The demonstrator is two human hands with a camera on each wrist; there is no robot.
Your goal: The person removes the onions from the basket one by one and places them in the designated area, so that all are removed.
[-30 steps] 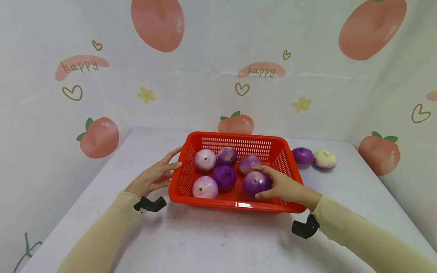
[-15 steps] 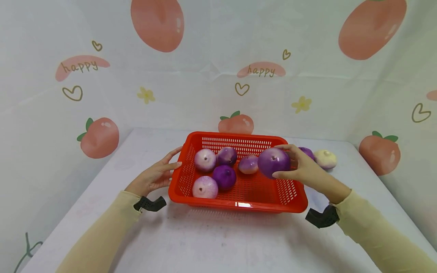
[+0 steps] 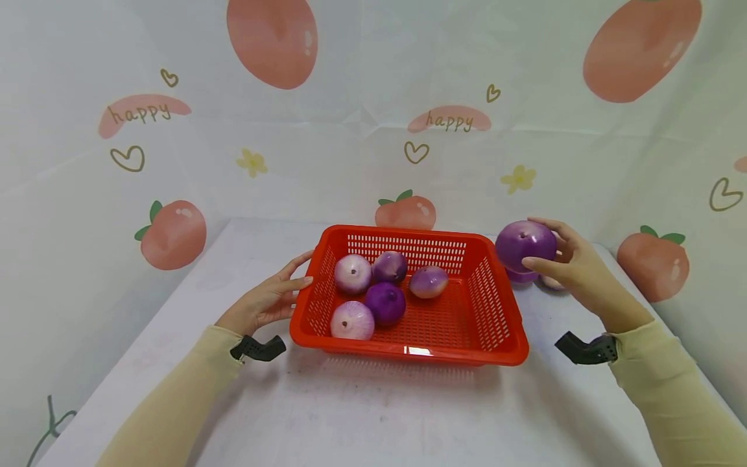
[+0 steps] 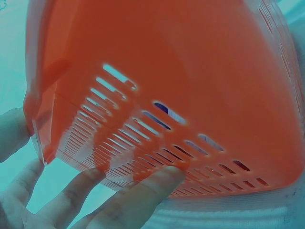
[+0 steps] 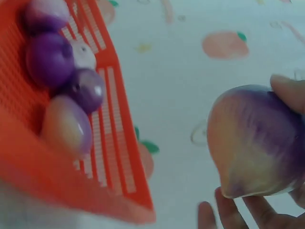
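Observation:
My right hand (image 3: 586, 275) grips a large purple onion (image 3: 524, 246) in the air, just beyond the right rim of the red plastic basket (image 3: 408, 353). In the right wrist view the held onion (image 5: 257, 143) shows a pale yellowish side, with thumb and fingers around it. At the basket's left end, my left hand (image 3: 265, 301) holds the rim. Its thumb hooks the edge while the fingers (image 4: 147, 195) lie against the slotted outer wall in the left wrist view. Several onions (image 3: 385, 303), purple and pale pink, sit in the basket's left and middle parts.
Behind and below the held onion, another purple onion (image 3: 521, 276) and a pale onion (image 3: 551, 283) lie on the white table (image 3: 362, 421), mostly hidden. A printed cloth wall (image 3: 350, 168) stands behind and at both sides.
My right hand has lifted the purple onion from the basket's right part and carried it right and away, past the rim. My left hand stays on the basket.

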